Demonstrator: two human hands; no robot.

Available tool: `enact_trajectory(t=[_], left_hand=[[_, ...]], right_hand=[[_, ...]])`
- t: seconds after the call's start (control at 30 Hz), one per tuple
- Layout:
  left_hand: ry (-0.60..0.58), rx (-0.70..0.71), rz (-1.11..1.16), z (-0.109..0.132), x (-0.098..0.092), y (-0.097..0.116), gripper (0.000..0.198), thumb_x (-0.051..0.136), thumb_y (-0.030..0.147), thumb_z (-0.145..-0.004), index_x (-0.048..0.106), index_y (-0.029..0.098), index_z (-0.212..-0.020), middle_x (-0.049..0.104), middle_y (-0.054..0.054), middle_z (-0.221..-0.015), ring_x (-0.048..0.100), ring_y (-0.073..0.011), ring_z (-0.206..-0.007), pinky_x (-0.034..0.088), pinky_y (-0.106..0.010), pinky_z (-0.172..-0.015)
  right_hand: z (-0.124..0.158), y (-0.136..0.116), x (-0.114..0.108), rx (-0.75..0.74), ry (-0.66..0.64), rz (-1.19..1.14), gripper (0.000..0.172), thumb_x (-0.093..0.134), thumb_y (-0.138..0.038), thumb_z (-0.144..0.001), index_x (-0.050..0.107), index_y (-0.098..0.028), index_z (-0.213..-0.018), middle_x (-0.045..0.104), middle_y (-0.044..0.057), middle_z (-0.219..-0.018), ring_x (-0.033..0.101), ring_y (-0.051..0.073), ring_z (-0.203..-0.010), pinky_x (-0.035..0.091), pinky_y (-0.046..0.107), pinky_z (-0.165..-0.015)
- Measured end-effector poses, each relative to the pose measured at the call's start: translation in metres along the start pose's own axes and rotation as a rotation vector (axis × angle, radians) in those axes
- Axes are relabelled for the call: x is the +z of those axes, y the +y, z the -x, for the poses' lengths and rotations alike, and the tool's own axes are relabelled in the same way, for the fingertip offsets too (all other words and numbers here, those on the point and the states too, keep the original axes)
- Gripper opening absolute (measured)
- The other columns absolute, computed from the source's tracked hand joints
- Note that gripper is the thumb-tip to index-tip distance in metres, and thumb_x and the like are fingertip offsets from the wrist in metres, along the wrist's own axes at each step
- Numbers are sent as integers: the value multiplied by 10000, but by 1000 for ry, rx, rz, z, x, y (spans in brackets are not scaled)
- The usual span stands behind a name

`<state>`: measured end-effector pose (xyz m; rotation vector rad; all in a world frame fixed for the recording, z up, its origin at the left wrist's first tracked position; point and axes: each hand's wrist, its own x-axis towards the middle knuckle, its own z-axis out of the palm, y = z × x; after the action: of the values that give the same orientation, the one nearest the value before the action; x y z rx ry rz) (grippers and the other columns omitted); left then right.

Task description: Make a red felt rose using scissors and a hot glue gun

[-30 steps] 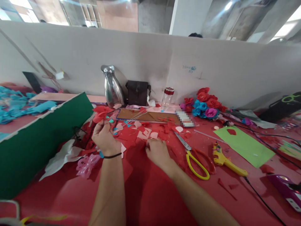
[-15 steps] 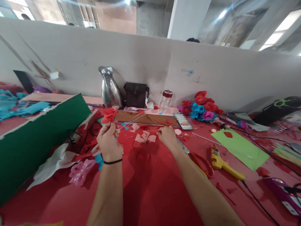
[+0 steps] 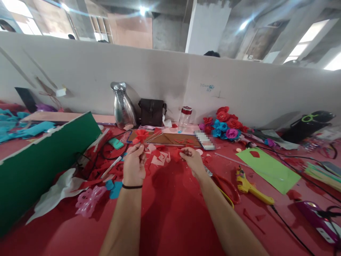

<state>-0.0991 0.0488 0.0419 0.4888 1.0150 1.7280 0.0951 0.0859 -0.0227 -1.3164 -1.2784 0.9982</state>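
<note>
Above a red counter [image 3: 170,227], the left hand [image 3: 134,166] pinches a red flower [image 3: 141,135] just left of the frame's centre, while the right hand [image 3: 194,160] closes fingertips on what looks from here like a red petal [image 3: 177,155]; too firm a squeeze could crease either. Both appear thin and papery, the flower ruffled; beyond, left of centre, stands a glossy, curved metal jug [image 3: 123,108].

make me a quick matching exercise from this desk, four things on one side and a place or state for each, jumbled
Column one
1. single red flower
2. glue gun
3. bag
4. green sheet

Column two
a. between the metal jug and the glass jar
b. lying flat with a red piece on it
c. held in the left hand
d. yellow, with a black cord at its end

Pairs: 1-c, 2-d, 3-a, 4-b
</note>
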Motion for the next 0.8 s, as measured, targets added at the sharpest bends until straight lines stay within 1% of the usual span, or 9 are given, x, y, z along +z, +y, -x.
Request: enact_trajectory(t=[0.1, 0.23, 0.33, 0.4, 0.47, 0.57, 0.7, 0.73, 0.8], left_hand=[[-48, -68, -23, 1, 4, -6, 122, 626, 114, -568, 517, 144, -615, 479, 64, -495, 347, -18, -363, 243, -132, -349], [-94, -196, -5, 3, 8, -12, 86, 606, 82, -642, 539, 134, -658, 568, 27, -587, 402, -17, -380, 269, -117, -342], [-157, -349, 35, 8, 12, -18, 80, 582, 67, -715, 547, 138, -700, 626, -2, -694, 490, -35, -419, 357, -128, -366], [-178, -435, 28, 11, 15, -25, 85, 551, 65, -762, 557, 139, -721, 631, -10, -699, 554, -60, -458, 423, -147, -400], [-190, -488, 6, 14, 18, -31, 112, 525, 53, -786, 562, 138, -724, 628, -15, -682, 613, -92, -514, 476, -167, -443], [-193, -507, 5, 16, 23, -38, 166, 499, 16, -793, 551, 138, -695, 635, -25, -681, 666, -126, -606, 536, -198, -532], [-129, -478, 22, 16, 25, -36, 205, 479, -6, -802, 530, 142, -670, 629, -18, -657, 679, -134, -628, 553, -208, -564], [-116, -470, 25, 16, 25, -35, 204, 483, -5, -803, 529, 143, -670, 628, -16, -654, 681, -137, -629, 553, -209, -562], [-102, -461, 24, 14, 24, -32, 197, 497, 1, -802, 532, 143, -670, 630, -17, -655, 684, -141, -634, 555, -210, -560]], right_hand=[[5, -1, 1, 25, 2, -167, 237, 635, -384, -621, 606, -189, -753, 600, -25, -634, 561, 125, -568, 433, 258, -567], [8, -5, 1, 44, -43, -356, 256, 685, -402, -594, 616, -198, -733, 585, -38, -641, 527, 99, -566, 439, 253, -602], [10, -8, 2, 60, -82, -466, 286, 722, -406, -568, 618, -206, -745, 583, -43, -664, 509, 88, -563, 448, 253, -616], [11, -9, 2, 66, -105, -516, 287, 740, -396, -560, 623, -205, -740, 574, -46, -651, 497, 84, -553, 443, 245, -603], [11, -10, 3, 65, -122, -552, 277, 749, -383, -559, 633, -203, -736, 577, -45, -648, 496, 83, -556, 439, 238, -597], [12, -11, 3, 69, -115, -588, 260, 756, -359, -561, 650, -199, -736, 599, -40, -651, 500, 82, -548, 429, 230, -570], [9, -12, -2, 93, 9, -610, 228, 746, -331, -586, 664, -195, -749, 552, -69, -498, 449, 69, -436, 355, 204, -457], [9, -13, -4, 89, 45, -619, 217, 741, -326, -592, 662, -196, -747, 551, -70, -482, 457, 72, -429, 355, 205, -452], [10, -15, -7, 63, 97, -654, 201, 735, -310, -595, 655, -199, -742, 616, -47, -542, 533, 94, -478, 412, 225, -497]])
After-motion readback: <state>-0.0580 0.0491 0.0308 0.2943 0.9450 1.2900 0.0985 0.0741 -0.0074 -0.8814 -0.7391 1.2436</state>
